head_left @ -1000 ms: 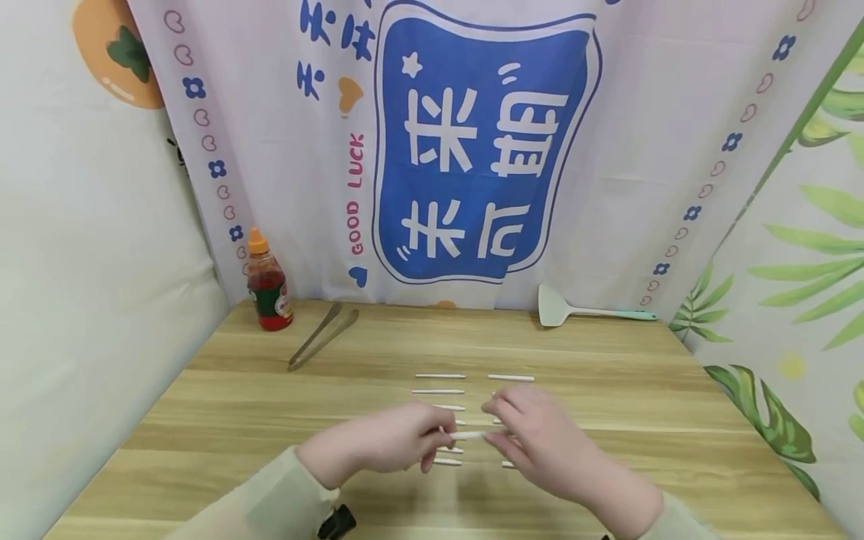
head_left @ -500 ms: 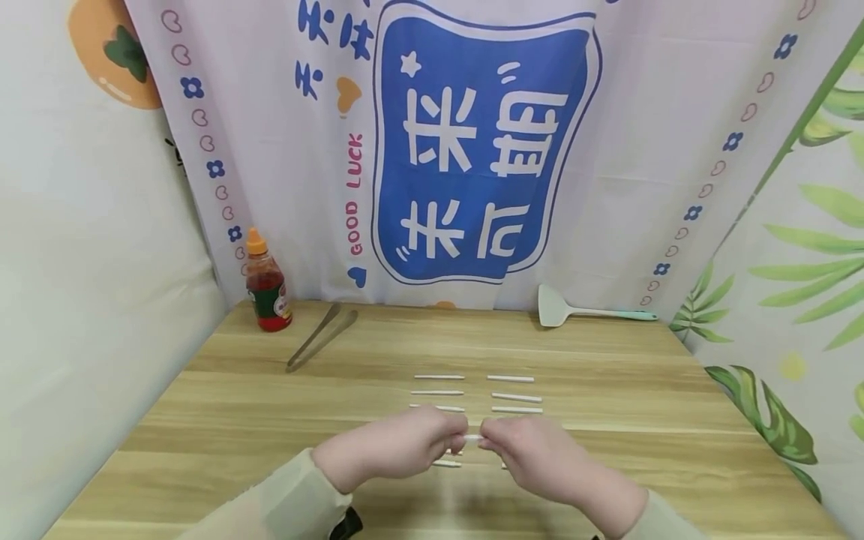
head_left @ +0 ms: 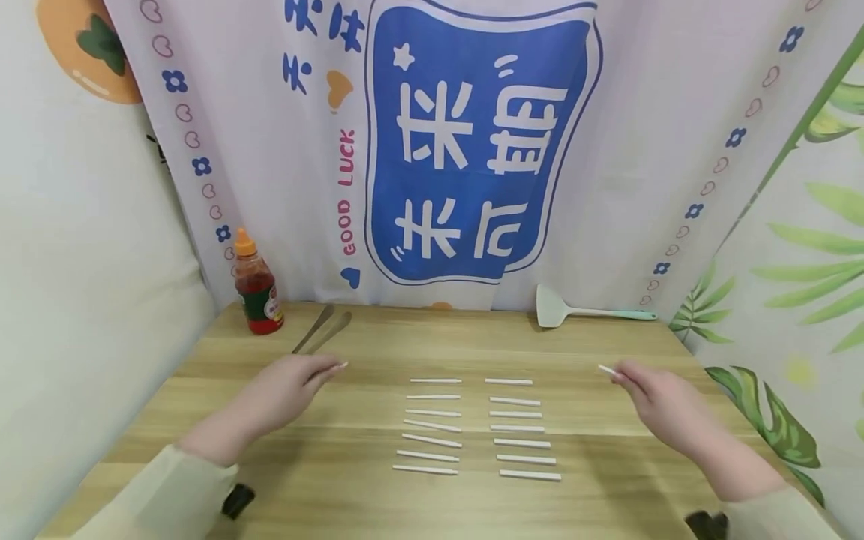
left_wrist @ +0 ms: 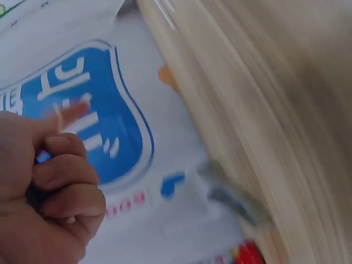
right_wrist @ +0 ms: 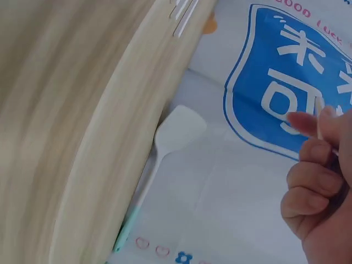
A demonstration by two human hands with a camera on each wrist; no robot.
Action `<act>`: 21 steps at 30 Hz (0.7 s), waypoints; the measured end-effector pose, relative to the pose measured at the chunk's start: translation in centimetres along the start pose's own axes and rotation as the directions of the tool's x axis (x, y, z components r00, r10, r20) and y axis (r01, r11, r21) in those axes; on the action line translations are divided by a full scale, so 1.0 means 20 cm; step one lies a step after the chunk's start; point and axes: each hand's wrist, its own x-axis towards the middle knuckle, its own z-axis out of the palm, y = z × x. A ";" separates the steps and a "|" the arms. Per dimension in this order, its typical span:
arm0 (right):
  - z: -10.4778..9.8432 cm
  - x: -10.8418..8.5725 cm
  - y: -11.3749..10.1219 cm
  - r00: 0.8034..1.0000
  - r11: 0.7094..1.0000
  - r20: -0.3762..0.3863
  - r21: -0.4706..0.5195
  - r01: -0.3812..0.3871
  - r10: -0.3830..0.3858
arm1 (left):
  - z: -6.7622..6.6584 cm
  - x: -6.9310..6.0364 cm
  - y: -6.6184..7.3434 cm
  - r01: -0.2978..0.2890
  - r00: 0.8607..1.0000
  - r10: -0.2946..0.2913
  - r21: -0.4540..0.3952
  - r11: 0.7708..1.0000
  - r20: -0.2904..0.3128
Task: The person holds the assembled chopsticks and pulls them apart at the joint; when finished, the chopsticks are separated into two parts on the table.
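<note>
Slim white tapered sticks like pen bodies (head_left: 432,413) lie in a column on the wooden table. Beside them runs a second column of blunter white tubes like pen caps (head_left: 516,414). My left hand (head_left: 286,394) is raised left of the columns, pinching a small white piece (head_left: 345,364) mostly hidden by the fingers. Right of the columns, my right hand (head_left: 664,412) pinches a thin white tube (head_left: 607,370) between thumb and forefinger. In the right wrist view that tube (right_wrist: 319,107) stands up from the curled fingers. The left wrist view is blurred.
A red sauce bottle (head_left: 259,292) with an orange nozzle stands at the back left, beside metal tongs (head_left: 313,328). Against the printed cloth (head_left: 628,150) at the back right lies a pale spatula (head_left: 555,307). Patterned sheets flank the table (head_left: 432,510).
The hands were together, both on one white stick above the columns. They have moved far apart, each with a white piece, and both columns are now uncovered.
</note>
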 end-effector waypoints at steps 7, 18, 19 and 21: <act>0.29 0.29 -0.08 0.980 0.991 0.197 0.133 -0.017 -0.009 | 0.26 0.33 0.10 0.005 0.985 0.021 -0.150 0.989 0.169; 0.60 0.58 -0.07 0.922 0.973 0.372 0.149 -0.175 0.109 | 0.52 0.68 0.08 0.082 0.976 -0.083 0.013 0.997 0.199; 0.61 0.59 -0.07 0.917 0.973 0.385 0.145 -0.177 0.109 | 0.54 0.70 0.08 0.067 0.977 -0.070 0.023 0.997 0.201; 0.64 0.60 -0.06 0.909 0.973 0.403 0.148 -0.176 0.103 | 0.57 0.72 0.08 0.045 0.977 -0.052 0.035 0.998 0.208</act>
